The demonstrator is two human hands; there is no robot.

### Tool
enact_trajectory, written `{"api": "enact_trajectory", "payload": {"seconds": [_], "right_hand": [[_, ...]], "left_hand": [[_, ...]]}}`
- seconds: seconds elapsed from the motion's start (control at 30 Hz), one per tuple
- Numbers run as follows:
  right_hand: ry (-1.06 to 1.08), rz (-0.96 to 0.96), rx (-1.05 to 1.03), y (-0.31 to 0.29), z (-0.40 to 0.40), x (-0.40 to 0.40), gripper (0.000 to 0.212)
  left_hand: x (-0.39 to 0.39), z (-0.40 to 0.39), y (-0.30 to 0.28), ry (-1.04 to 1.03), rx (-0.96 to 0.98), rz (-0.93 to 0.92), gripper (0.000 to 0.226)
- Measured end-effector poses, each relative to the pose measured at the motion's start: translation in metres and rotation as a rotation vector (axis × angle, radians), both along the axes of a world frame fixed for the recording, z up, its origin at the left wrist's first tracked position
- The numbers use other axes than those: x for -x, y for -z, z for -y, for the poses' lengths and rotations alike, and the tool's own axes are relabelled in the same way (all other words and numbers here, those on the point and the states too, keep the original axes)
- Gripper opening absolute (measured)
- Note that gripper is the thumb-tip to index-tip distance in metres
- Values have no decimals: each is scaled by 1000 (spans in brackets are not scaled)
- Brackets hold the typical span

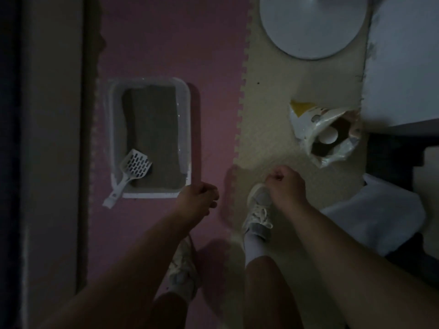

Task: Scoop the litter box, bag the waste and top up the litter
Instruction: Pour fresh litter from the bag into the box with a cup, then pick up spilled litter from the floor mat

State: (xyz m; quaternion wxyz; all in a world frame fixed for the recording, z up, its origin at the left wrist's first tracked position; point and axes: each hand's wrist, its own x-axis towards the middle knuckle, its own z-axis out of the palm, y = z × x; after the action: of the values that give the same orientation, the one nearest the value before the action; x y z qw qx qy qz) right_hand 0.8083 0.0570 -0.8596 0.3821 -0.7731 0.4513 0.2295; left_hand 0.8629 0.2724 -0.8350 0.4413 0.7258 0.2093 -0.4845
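A white litter box (186, 100) holding grey litter lies on the pink floor mat at the left. A white slotted scoop (133, 169) rests in its near left corner, handle sticking out over the rim. An open litter bag (306, 122) with a white cup inside stands on the cream mat to the right. My left hand (196, 198) hovers just off the box's near right corner, fingers curled with nothing visible in them. My right hand (286, 184) is a closed fist above my right shoe, left of the bag.
A round white base (313, 27) sits at the top right beside a white cabinet (403, 62). White cloth or plastic (380, 214) lies at the right. A wall and dark door frame (52, 138) run down the left. My shoes (259, 212) stand on the mats.
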Motion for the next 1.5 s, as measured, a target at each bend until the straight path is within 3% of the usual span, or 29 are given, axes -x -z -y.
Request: {"api": "enact_trajectory", "payload": {"seconds": [0.27,0.43,0.63,0.9,1.03,1.13,1.27,1.37,1.43,1.5], "right_hand": [[-80,84,7,-56,-87,13,31],[-163,113,44,-56,-120,16,27],[-246,134,30,11,-137,23,27],[-336,236,17,137,-137,53,24],[-391,215,37,182,-135,53,28],[-451,217,83,207,-134,44,34],[-658,281,254,227,-139,30,45],[-828,304,303,236,-142,13,54],[-923,298,315,245,-141,-3,59],[-959,300,303,250,-142,-16,60]], "left_hand": [[6,-83,-45,25,-9,82,12],[9,-106,-42,180,-45,221,12],[36,-112,26,405,-56,338,6],[74,-105,149,728,-49,458,35],[77,-98,185,835,-62,476,34],[75,-95,207,716,8,485,58],[78,-96,226,471,118,498,11],[89,-101,243,159,295,319,10],[92,-105,251,12,373,212,29],[89,-109,252,-75,371,211,17]]}}
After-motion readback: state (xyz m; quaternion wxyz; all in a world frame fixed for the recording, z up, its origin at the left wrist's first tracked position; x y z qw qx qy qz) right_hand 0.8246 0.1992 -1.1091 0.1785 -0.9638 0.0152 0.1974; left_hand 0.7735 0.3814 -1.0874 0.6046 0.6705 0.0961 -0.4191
